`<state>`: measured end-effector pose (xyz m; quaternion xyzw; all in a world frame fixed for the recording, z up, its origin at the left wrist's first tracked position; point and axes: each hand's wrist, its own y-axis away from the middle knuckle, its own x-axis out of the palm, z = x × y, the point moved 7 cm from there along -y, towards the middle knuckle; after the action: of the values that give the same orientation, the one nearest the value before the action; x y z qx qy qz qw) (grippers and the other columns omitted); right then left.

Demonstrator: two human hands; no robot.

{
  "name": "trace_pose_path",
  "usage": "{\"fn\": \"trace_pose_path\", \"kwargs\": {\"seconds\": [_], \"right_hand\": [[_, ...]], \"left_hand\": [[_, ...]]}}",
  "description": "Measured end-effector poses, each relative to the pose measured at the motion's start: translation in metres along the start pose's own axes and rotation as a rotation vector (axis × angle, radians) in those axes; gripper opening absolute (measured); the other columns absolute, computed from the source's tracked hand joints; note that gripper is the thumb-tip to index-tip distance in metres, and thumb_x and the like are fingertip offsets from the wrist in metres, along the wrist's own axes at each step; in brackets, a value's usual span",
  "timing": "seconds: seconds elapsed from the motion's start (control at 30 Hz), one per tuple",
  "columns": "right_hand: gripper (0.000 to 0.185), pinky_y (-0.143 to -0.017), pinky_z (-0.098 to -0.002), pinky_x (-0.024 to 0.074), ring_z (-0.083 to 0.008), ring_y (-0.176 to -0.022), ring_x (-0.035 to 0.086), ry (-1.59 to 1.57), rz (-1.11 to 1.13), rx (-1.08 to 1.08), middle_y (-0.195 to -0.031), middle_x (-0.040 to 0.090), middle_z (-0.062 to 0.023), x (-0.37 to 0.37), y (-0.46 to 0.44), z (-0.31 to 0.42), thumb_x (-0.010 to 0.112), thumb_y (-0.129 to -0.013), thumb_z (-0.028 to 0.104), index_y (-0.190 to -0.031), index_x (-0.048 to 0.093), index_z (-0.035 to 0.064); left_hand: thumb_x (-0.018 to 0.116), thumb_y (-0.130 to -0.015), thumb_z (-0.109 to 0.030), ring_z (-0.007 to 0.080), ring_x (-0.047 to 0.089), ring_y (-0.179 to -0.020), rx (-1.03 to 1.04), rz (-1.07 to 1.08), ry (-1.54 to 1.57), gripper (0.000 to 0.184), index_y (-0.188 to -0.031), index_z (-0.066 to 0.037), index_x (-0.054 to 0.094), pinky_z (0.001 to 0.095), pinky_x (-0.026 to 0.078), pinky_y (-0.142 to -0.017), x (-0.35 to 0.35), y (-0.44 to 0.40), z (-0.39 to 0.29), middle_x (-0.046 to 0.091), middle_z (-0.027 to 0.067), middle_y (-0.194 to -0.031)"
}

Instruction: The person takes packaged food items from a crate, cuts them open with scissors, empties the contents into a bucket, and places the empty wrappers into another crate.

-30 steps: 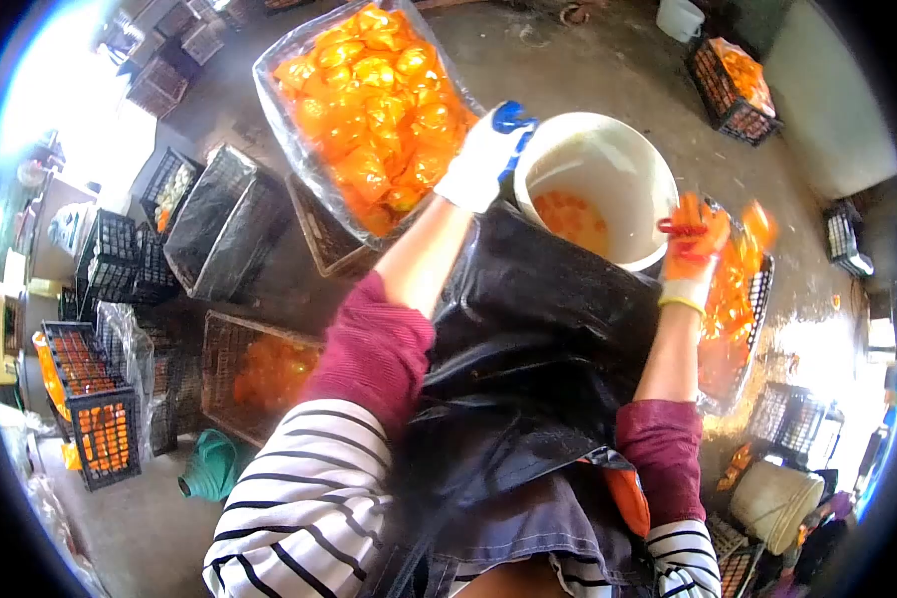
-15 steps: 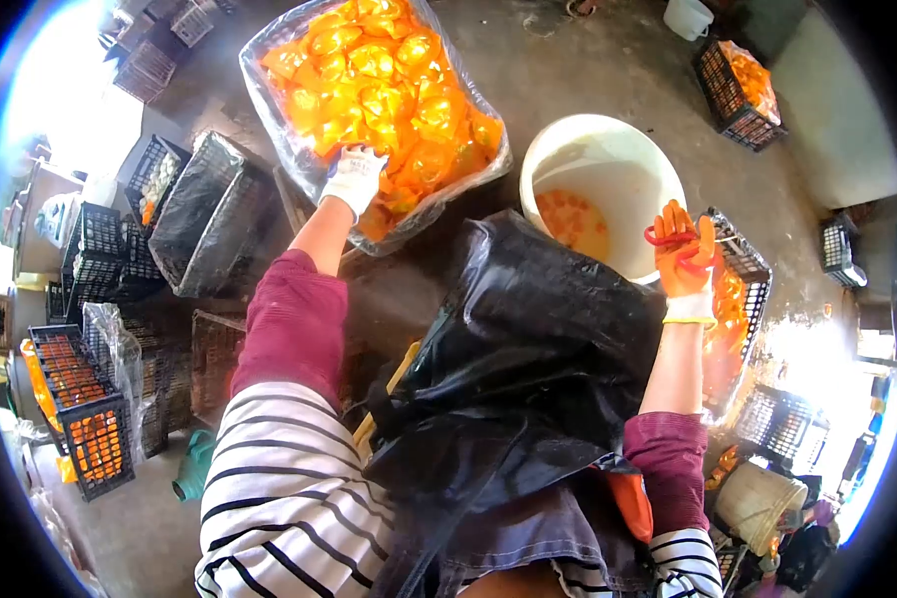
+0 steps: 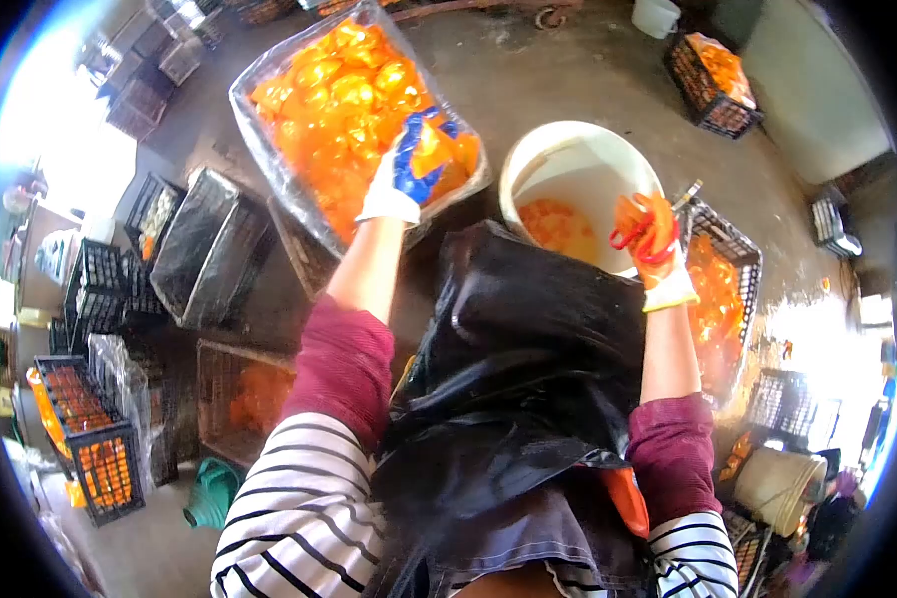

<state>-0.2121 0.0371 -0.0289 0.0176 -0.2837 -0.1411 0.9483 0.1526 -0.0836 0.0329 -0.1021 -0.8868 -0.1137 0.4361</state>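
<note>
My left hand (image 3: 409, 174), in a white glove with a blue palm, is closed around a glossy orange piece (image 3: 431, 151). It is over the near right part of a plastic-lined crate (image 3: 251, 110) heaped with similar shiny orange pieces (image 3: 334, 85). My right hand (image 3: 651, 244), in an orange-coated glove with a pale cuff, has curled fingers around a slim red object (image 3: 623, 239); its kind is not clear. That hand is at the near right rim of a white bucket (image 3: 578, 135), which holds orange chunks (image 3: 558, 224) low inside.
A black crate with orange contents (image 3: 713, 289) stands right of the bucket. Lined crates (image 3: 204, 244) and a green watering can (image 3: 212, 493) lie to the left. A black apron (image 3: 538, 329) covers my lap. Another crate (image 3: 713, 85) stands far right.
My left hand has moved right over the heap and turned, now showing an orange piece in its grip. My right hand has shifted slightly left and down, its fingers more curled.
</note>
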Motion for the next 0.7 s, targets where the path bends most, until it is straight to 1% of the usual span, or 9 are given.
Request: {"fn": "trace_pose_path", "kwargs": {"seconds": [0.07,0.1,0.17,0.23,0.33,0.37,0.47,0.53,0.7], "right_hand": [[0.040,-0.068,-0.0359,0.0521,-0.0317,-0.104,0.062,0.140,0.122,0.051,-0.118,0.059,-0.0267,-0.017,-0.007,-0.011,0.043,-0.099,0.037,-0.122,0.049,0.0038],[0.040,-0.058,-0.0348,0.0515,-0.0320,-0.100,0.064,0.375,0.257,-0.044,-0.116,0.061,-0.0261,-0.007,0.000,-0.007,0.044,-0.099,0.038,-0.122,0.048,0.0054],[0.041,-0.045,-0.0315,0.0442,-0.0303,-0.092,0.067,0.100,0.055,0.160,-0.109,0.065,-0.0234,-0.007,0.004,-0.017,0.048,-0.097,0.040,-0.123,0.048,0.0083],[0.046,-0.045,-0.0273,0.0419,-0.0279,-0.087,0.068,0.130,-0.051,0.189,-0.106,0.065,-0.0208,0.011,0.019,-0.004,0.054,-0.094,0.042,-0.124,0.049,0.0079],[0.041,-0.071,-0.0274,0.0540,-0.0261,-0.096,0.065,0.088,-0.052,-0.017,-0.109,0.063,-0.0177,-0.013,0.000,-0.024,0.051,-0.098,0.028,-0.129,0.046,0.0018],[0.034,-0.086,-0.0285,0.0523,-0.0243,-0.097,0.063,0.263,-0.158,0.089,-0.111,0.061,-0.0146,-0.018,0.006,-0.024,0.051,-0.097,0.019,-0.126,0.050,0.0003],[0.033,-0.077,-0.0351,0.0469,-0.0256,-0.086,0.063,0.866,0.123,-0.052,-0.100,0.065,-0.0177,0.009,0.007,-0.021,0.056,-0.092,0.027,-0.116,0.057,0.0054],[0.036,-0.078,-0.0371,0.0460,-0.0279,-0.088,0.062,1.203,0.198,-0.032,-0.097,0.064,-0.0190,0.050,0.029,0.004,0.058,-0.091,0.034,-0.114,0.058,0.0057],[0.031,-0.079,-0.0329,0.0477,-0.0237,-0.090,0.062,1.274,0.300,-0.096,-0.097,0.065,-0.0145,0.054,0.024,-0.005,0.060,-0.092,0.026,-0.116,0.059,0.0047]], "left_hand": [[0.057,-0.095,-0.026,0.0240,0.061,-0.100,0.307,0.082,-0.627,0.037,-0.125,-0.005,0.054,0.0354,0.050,-0.089,0.010,-0.034,0.028,0.064,0.0108,-0.110],[0.057,-0.095,-0.026,0.0230,0.062,-0.097,0.048,0.085,-0.157,0.037,-0.124,-0.003,0.054,0.0338,0.051,-0.087,0.045,-0.023,0.053,0.064,0.0115,-0.107],[0.058,-0.094,-0.023,0.0213,0.063,-0.091,0.047,0.102,-0.318,0.033,-0.118,-0.001,0.058,0.0325,0.053,-0.081,0.081,-0.016,0.077,0.063,0.0120,-0.101],[0.055,-0.096,-0.023,0.0220,0.062,-0.096,-0.009,0.079,-0.332,0.034,-0.121,0.000,0.055,0.0314,0.051,-0.088,0.077,-0.024,0.115,0.063,0.0127,-0.106],[0.053,-0.097,-0.023,0.0229,0.064,-0.098,-0.068,0.094,-0.479,0.032,-0.119,-0.001,0.056,0.0311,0.052,-0.085,0.063,-0.029,0.143,0.064,0.0127,-0.113],[0.053,-0.097,-0.025,0.0229,0.064,-0.097,-0.078,0.107,-0.541,0.033,-0.121,-0.001,0.056,0.0316,0.052,-0.085,0.066,-0.024,0.143,0.064,0.0125,-0.113],[0.054,-0.097,-0.031,0.0208,0.064,-0.096,-0.141,0.084,-0.318,0.040,-0.122,-0.001,0.055,0.0312,0.052,-0.084,0.063,-0.027,0.149,0.065,0.0119,-0.112],[0.054,-0.096,-0.037,0.0194,0.064,-0.095,-0.070,0.138,-0.358,0.044,-0.121,-0.001,0.056,0.0311,0.052,-0.083,0.057,-0.032,0.150,0.065,0.0110,-0.111],[0.057,-0.096,-0.026,0.0131,0.060,-0.098,-0.038,0.093,-0.568,0.037,-0.124,0.000,0.056,0.0264,0.050,-0.086,0.043,-0.045,0.160,0.062,0.0071,-0.116]]}}
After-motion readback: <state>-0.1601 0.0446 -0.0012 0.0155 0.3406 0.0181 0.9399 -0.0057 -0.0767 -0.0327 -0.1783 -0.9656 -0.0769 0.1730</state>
